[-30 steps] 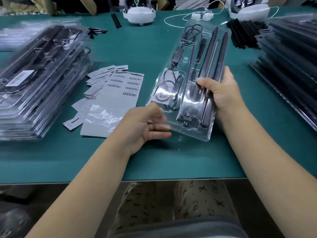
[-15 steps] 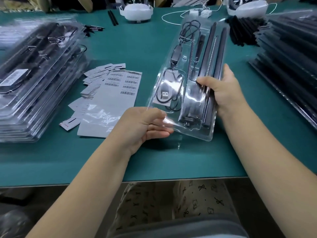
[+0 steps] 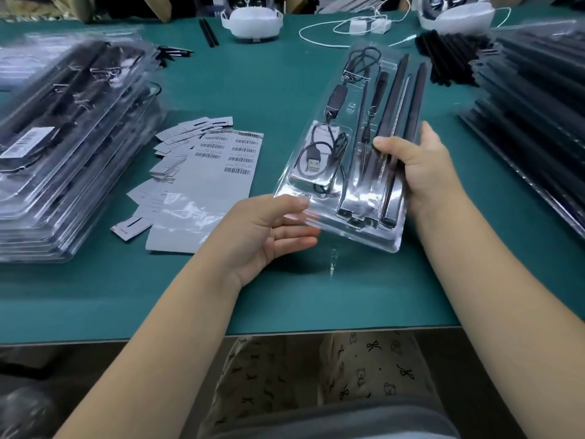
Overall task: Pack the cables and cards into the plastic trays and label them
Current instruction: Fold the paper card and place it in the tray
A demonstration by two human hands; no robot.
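A clear plastic tray is held tilted above the green table. It carries a black USB cable over a card, plus long black rods. My right hand grips the tray's right side, thumb on top across the rods. My left hand holds the tray's near-left corner, thumb on top and fingers stretched underneath. A sheet of barcode labels lies on the table to the left.
A tall stack of filled trays stands at the left, another stack at the right. Loose paper cards lie by the label sheet. Loose black rods, white headsets and a white cable sit at the back.
The tray has been lifted and drawn slightly toward me. My left hand's fingers have straightened out under its corner. My right hand keeps its grip.
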